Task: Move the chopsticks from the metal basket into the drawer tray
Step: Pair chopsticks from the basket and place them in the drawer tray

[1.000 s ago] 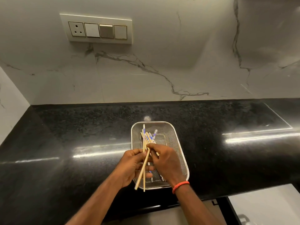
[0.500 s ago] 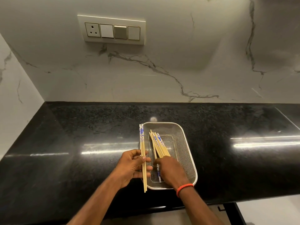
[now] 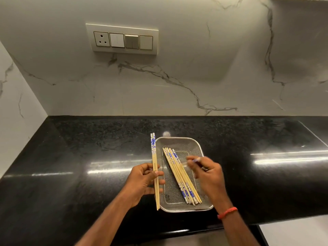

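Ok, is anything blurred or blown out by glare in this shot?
Head view: the right hand is motion-blurred at the fingertips over the metal basket, so what it pinches is unclear; the left hand and the two chopsticks it holds are sharp; white glare streaks cross the black countertop on both sides.

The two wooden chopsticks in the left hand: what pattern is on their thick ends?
Blue floral print on white tops the pale wooden chopsticks; head view shows it.
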{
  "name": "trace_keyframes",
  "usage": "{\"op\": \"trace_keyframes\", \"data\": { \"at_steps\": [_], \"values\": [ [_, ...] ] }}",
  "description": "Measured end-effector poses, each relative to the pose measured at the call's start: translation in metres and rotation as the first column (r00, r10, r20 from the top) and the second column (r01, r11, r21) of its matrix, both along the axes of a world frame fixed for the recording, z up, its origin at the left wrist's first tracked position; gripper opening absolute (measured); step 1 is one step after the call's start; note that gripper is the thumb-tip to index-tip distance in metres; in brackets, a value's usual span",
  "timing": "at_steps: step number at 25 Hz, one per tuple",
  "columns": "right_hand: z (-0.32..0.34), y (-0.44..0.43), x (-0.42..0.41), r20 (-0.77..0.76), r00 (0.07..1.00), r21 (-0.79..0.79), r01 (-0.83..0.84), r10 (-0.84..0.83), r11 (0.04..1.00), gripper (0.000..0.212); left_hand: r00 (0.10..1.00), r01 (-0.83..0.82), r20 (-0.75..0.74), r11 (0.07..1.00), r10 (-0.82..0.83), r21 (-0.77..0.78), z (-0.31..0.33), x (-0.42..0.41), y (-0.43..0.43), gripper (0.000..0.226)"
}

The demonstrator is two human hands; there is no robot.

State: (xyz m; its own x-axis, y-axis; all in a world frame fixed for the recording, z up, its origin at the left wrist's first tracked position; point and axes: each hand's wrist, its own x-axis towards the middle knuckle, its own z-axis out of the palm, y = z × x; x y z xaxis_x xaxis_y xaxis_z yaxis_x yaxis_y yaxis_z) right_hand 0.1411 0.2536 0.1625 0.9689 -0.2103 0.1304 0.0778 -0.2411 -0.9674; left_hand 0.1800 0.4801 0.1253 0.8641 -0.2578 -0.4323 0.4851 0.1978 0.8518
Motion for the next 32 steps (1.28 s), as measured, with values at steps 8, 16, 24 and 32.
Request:
{"op": "trace_keyframes", "data": {
  "at_steps": [8, 16, 24, 32],
  "values": [
    [0.034, -0.02, 0.01, -0.083, 0.988, 0.291, 0.151, -0.132, 0.945, 0.029, 0.981, 0.19, 0.053, 0.981, -0.187, -0.047, 0.017, -0.006, -0.025, 0.041],
    [0.028, -0.013, 0.002, -0.232, 0.961, 0.036, 0.165, -0.152, 0.986, 0.006, 0.908, 0.416, 0.061, 0.909, -0.415, 0.006, 0.022, -0.033, -0.068, 0.021],
    [0.018, -0.042, -0.044, -0.27, 0.958, 0.134, 0.141, -0.1, 0.981, 0.023, 0.891, 0.443, 0.089, 0.895, -0.446, 0.054, 0.03, -0.048, -0.108, 0.018],
    [0.008, -0.084, -0.09, -0.304, 0.945, 0.219, 0.196, -0.124, 0.956, 0.02, 0.877, 0.46, 0.096, 0.88, -0.472, 0.12, 0.024, -0.081, -0.159, 0.017]
  ]
}}
